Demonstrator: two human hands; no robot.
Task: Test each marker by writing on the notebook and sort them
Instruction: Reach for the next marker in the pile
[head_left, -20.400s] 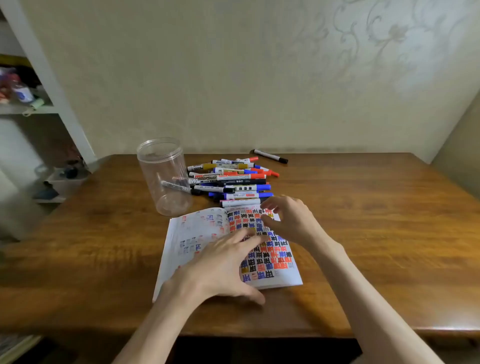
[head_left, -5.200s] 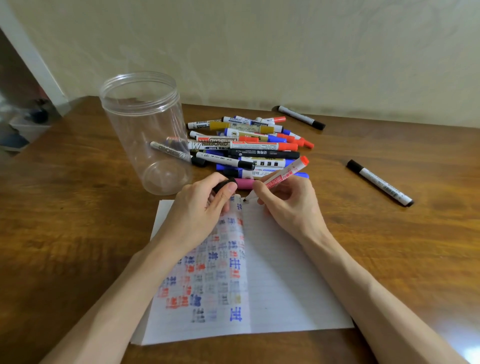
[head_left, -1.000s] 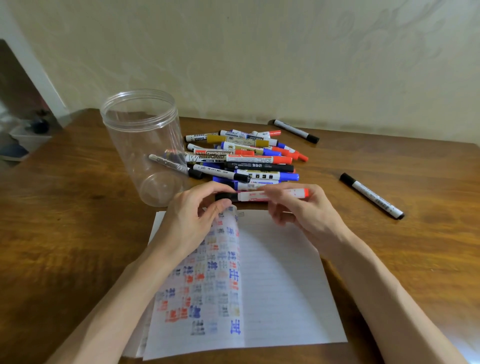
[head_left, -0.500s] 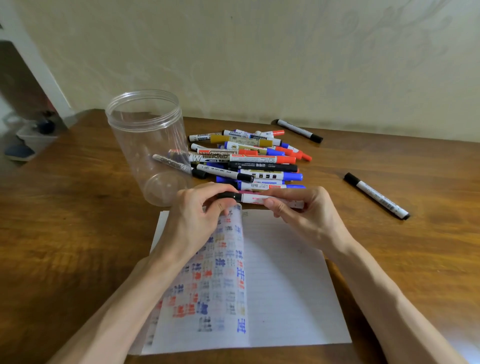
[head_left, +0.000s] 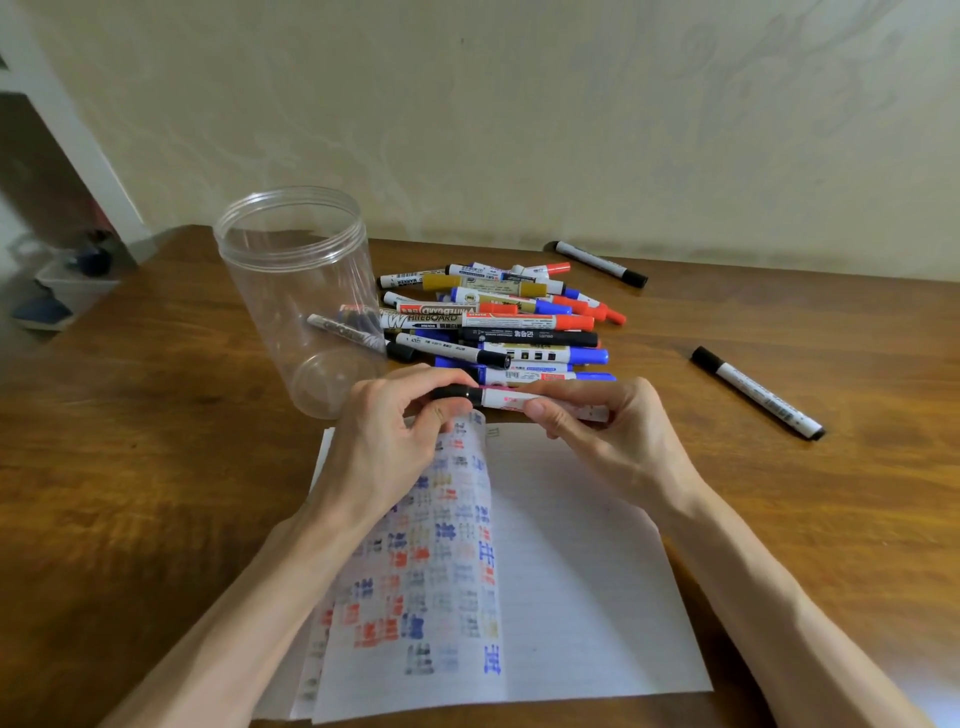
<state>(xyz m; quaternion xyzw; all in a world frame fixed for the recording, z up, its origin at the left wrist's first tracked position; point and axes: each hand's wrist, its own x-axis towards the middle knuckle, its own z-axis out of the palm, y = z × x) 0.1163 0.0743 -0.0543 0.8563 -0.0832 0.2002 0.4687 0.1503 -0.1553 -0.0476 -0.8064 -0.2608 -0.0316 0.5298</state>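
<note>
The notebook (head_left: 571, 571) lies open on the table (head_left: 130, 493). Its left page is filled with red, blue and black test marks; its right page is blank and lined. Over the notebook's far edge the marker (head_left: 506, 399) is held level; it has a white barrel and a black cap (head_left: 457, 392). The left hand (head_left: 384, 441) pinches the cap. The right hand (head_left: 608, 431) grips the barrel with curled fingers. Beyond the notebook lies the pile (head_left: 498, 322). The clear jar (head_left: 301, 291) stands beyond the notebook's left corner.

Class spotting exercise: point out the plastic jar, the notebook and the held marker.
plastic jar (head_left: 270, 312), head view, side wall.
notebook (head_left: 576, 571), head view, blank right page.
held marker (head_left: 500, 399), head view, white barrel.
</note>
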